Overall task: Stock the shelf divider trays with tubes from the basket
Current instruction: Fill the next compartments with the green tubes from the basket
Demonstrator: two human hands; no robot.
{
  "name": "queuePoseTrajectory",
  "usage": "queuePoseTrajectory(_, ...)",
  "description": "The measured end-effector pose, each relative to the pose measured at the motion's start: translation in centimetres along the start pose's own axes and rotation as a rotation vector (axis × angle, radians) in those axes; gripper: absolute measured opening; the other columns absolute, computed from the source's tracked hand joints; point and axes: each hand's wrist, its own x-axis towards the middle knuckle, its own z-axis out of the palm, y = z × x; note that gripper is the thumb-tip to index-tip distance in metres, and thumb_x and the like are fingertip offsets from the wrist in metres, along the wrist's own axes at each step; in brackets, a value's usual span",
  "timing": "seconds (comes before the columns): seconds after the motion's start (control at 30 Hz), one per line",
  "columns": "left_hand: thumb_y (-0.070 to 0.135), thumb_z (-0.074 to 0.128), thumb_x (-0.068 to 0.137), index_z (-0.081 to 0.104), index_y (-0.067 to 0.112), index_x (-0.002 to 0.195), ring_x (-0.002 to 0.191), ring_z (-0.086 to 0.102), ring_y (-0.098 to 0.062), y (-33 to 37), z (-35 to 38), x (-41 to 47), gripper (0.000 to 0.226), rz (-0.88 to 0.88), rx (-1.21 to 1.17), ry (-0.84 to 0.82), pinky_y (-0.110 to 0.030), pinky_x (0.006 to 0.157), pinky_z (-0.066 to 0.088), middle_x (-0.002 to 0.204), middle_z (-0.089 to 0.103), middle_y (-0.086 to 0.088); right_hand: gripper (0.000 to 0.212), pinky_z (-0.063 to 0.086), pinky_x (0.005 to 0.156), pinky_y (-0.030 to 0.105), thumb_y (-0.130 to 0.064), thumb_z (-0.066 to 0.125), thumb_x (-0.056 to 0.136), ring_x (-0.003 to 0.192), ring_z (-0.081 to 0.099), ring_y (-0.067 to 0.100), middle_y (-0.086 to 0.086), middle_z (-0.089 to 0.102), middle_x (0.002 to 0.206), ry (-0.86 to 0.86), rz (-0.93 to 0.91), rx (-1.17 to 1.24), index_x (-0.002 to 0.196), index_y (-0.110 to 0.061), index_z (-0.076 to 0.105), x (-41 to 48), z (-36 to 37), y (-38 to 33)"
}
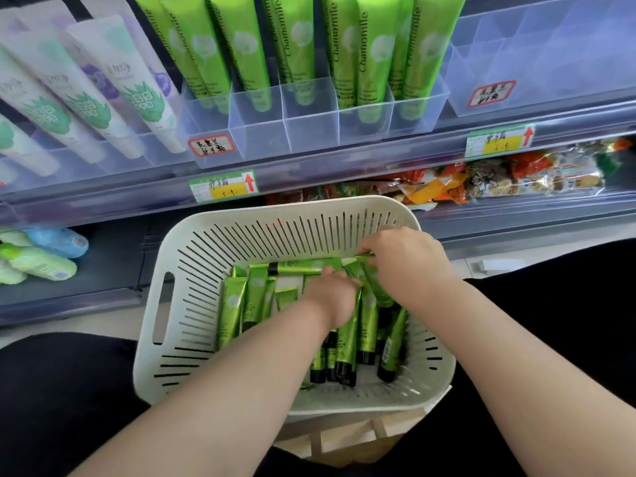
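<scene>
Several tray slots: beyond the basket, front compartments partly unfilled.
Basket: white, slotted, holds the stock.
Tubes: heaped inside the basket; likely light, soft-walled, glossy, slippery; best pinched at flat crimp or stiff black cap.
Right hand: near basket's far wall, pinching a crimped end.
Left hand: mid-basket, fingers buried among tubes; grip cannot be told.

Fingertips of left hand out of sight among tubes
</scene>
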Motion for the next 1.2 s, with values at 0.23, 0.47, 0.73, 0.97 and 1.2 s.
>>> queuePoseTrajectory(0.23, 0.016, 0.060, 0.089, 0.057, 0.024, 0.120, 0.115, 0.038, -0.029, -1.6, 0.1, 0.2, 0.033, 0.108, 0.080, -0.014, -0.040, 0.093, 0.041, 0.124, 0.050, -0.005, 0.033, 0.040, 0.066, 0.030, -0.009, 0.060, 0.085, 0.096, 0.060, 0.025, -0.002, 0.061, 0.108, 0.031, -0.031, 0.052, 0.111, -0.029, 0.065, 0.4, -0.2, -0.4)
queuePoseTrajectory(0.47, 0.031, 0.063, 0.086, 0.044, 0.022, 0.126, 0.109, 0.044, -0.034, -2.0, 1.6, 0.4, 0.045, 0.059, -0.199, -0.017, -0.044, 0.094, 0.042, 0.115, 0.047, -0.014, 0.032, 0.037, 0.063, 0.030, -0.011, 0.063, 0.083, 0.092, 0.059, 0.024, -0.004, 0.059, 0.105, 0.042, -0.043, 0.074, 0.108, -0.031, 0.065, 0.0, -0.4, -0.5)
queuePoseTrajectory(0.73, 0.053, 0.070, 0.077, 0.047, 0.017, 0.137, 0.126, 0.040, -0.027, -3.9, 0.1, -0.4, 0.073, 0.014, -0.139, -0.006, -0.039, 0.099, 0.040, 0.136, 0.053, -0.004, 0.029, 0.037, 0.062, 0.029, -0.013, 0.058, 0.089, 0.094, 0.060, 0.021, -0.006, 0.060, 0.105, 0.071, -0.054, 0.018, 0.109, -0.034, 0.064, 0.2, 0.0, -0.4)
queuePoseTrajectory(0.97, 0.040, 0.061, 0.092, 0.042, 0.022, 0.144, 0.141, 0.032, -0.023, -4.8, 0.4, -4.3, 0.059, -0.085, -0.494, 0.011, -0.039, 0.113, 0.027, 0.154, 0.034, -0.003, 0.030, 0.045, 0.065, 0.029, -0.014, 0.055, 0.090, 0.094, 0.061, 0.020, -0.005, 0.062, 0.108, 0.099, -0.124, -0.009, 0.111, -0.034, 0.063, -0.1, -0.4, -2.0)
queuePoseTrajectory(1.2, 0.031, 0.076, 0.080, 0.069, 0.022, 0.092, 0.084, 0.059, -0.017, -7.6, -7.1, -9.4, 0.018, -0.065, -0.525, 0.552, -0.027, 0.071, 0.040, 0.087, 0.063, 0.005, 0.029, 0.041, 0.065, 0.029, -0.021, 0.056, 0.089, 0.098, 0.060, 0.020, -0.006, 0.061, 0.105, 0.260, -0.127, -0.017, 0.110, -0.039, 0.062, -0.9, -4.0, -3.6)
